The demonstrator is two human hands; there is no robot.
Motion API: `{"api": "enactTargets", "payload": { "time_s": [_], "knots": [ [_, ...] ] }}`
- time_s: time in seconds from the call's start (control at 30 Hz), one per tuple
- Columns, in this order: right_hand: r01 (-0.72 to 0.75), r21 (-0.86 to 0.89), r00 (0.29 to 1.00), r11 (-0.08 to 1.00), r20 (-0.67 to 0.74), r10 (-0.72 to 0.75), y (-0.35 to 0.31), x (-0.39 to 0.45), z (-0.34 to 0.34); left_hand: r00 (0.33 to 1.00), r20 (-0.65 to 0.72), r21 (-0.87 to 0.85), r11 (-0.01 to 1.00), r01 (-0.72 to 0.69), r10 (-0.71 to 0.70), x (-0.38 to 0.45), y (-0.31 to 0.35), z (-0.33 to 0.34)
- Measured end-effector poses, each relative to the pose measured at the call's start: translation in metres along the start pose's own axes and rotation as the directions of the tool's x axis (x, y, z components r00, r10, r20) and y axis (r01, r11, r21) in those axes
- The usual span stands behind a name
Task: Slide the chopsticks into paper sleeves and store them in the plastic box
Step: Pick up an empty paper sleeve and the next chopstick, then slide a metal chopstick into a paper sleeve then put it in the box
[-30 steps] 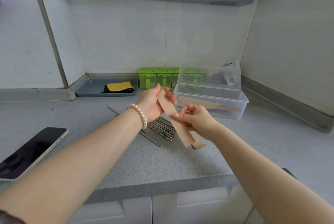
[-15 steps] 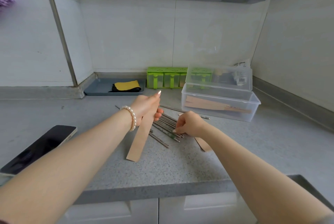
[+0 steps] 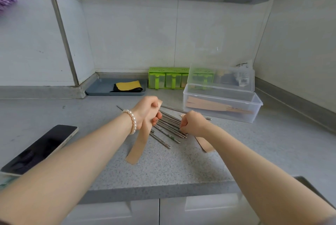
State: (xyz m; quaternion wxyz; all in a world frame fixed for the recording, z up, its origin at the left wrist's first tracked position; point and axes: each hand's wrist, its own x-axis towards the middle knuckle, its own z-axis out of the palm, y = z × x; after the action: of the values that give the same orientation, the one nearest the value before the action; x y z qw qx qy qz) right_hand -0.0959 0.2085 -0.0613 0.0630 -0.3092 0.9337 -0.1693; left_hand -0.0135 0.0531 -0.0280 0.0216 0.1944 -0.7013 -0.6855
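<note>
Chopsticks (image 3: 169,126) lie in a loose pile on the counter (image 3: 172,166), between the hands. The left hand (image 3: 148,114) grips a paper sleeve (image 3: 139,145) that hangs down. The right hand (image 3: 192,124) curls over the pile's near ends; whether it holds one is hidden. The plastic box (image 3: 221,105) stands open behind, sleeved pairs inside.

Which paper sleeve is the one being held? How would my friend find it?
Start at the grey countertop and find the pile of metal chopsticks in the middle. Just left of the pile, the left hand with the pearl bracelet grips a long tan paper sleeve. It hangs down to the counter, while the other loose sleeve lies flat under the right forearm.
</note>
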Motion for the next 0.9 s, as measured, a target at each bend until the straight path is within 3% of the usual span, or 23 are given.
{"api": "enactTargets", "payload": {
  "time_s": [0.23,0.5,0.6,0.7,0.73,0.8,0.9],
  "knots": [
    [0.039,-0.205,0.999,0.978,0.03,-0.033,-0.01,-0.004,-0.002,0.998,0.024,0.035,0.997,-0.061,0.06,0.004,-0.005,-0.003],
    [0.115,-0.249,0.99,0.962,0.106,-0.091,-0.01,-0.008,-0.009,0.997,0.039,0.031,0.998,-0.062,0.06,0.005,-0.008,-0.004],
    [0.144,-0.196,0.988,0.97,0.085,-0.13,-0.007,-0.006,-0.009,0.998,0.055,0.046,0.998,-0.038,0.035,0.005,-0.011,-0.002],
    [0.152,0.107,0.988,0.983,-0.057,-0.146,-0.001,-0.006,-0.014,0.998,0.066,0.053,0.998,-0.018,0.015,0.005,-0.014,0.001],
    [0.13,0.307,0.989,0.943,-0.104,-0.103,0.001,-0.008,-0.019,0.998,0.066,0.053,0.998,-0.016,0.013,0.006,-0.015,0.002],
    [0.11,0.692,0.987,0.714,-0.163,0.006,0.005,-0.015,-0.031,0.998,0.058,0.047,0.999,-0.01,0.007,0.007,-0.016,0.005],
    [0.164,0.944,0.959,0.285,-0.22,0.176,0.012,-0.025,-0.046,0.998,0.061,0.015,1.0,0.003,-0.004,0.006,-0.016,0.012]
  ]
}}
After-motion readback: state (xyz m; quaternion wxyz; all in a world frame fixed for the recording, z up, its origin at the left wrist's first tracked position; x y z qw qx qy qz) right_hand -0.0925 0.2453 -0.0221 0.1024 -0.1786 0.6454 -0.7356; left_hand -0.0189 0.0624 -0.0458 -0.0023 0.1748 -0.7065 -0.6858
